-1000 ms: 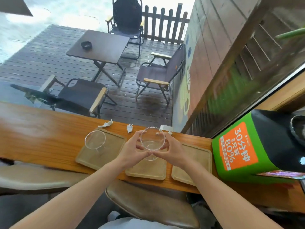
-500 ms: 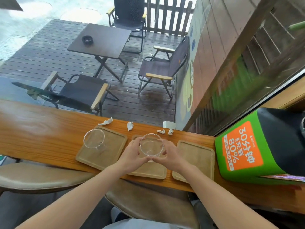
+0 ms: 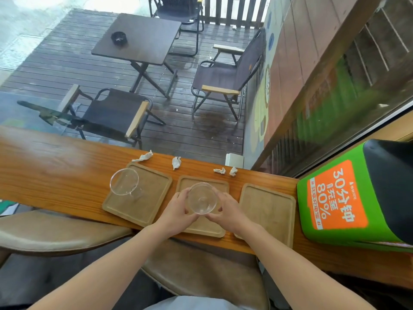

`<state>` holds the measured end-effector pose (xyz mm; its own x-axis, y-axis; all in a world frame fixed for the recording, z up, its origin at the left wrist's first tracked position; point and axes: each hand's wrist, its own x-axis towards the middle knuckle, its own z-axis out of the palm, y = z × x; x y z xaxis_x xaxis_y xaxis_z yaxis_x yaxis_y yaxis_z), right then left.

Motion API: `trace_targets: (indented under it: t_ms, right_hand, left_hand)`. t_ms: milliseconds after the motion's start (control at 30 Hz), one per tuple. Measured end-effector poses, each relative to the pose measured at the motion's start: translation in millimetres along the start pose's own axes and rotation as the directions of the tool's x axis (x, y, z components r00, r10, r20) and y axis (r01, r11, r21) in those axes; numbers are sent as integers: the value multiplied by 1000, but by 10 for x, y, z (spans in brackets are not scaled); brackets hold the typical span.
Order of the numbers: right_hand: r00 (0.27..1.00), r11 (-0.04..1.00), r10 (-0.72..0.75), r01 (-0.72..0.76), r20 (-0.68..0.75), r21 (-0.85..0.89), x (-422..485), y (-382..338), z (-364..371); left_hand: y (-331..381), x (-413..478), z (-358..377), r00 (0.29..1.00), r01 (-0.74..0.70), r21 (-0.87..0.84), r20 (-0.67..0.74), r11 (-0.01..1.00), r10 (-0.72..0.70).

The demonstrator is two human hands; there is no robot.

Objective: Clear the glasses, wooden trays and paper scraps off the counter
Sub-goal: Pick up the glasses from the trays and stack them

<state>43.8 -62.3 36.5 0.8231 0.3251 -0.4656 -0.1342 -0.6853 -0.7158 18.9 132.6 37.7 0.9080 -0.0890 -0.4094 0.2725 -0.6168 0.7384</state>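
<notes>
Three wooden trays lie side by side on the wooden counter: a left tray, a middle tray and a right tray. A clear glass is over the middle tray, gripped from both sides by my left hand and my right hand. A second clear glass stands on the left tray. Several crumpled paper scraps lie along the counter's far edge: one, another and a pair.
A green and black box with an orange label stands on the counter at the right. Padded stools sit below the counter's near edge. Beyond the window are a deck table and folding chairs.
Both hands have lowered the glass toward the middle tray. The view has tilted down and moved closer to the counter.
</notes>
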Motion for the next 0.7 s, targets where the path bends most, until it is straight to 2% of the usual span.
trace_targets:
  t_ms: [167, 467, 700]
  right_hand:
    - [999, 999, 34, -35, 34, 13, 49, 51, 28]
    - [1000, 996, -7, 6, 8, 91, 173, 127, 40]
    - [998, 993, 14, -20, 57, 116, 215, 292, 136]
  left_hand:
    - [-31, 35, 48, 1000, 12, 26, -5, 1000, -12]
    - [-91, 182, 138, 994, 97, 20, -43, 995, -96]
    - [-192, 173, 273, 989, 129, -10, -74, 992, -129]
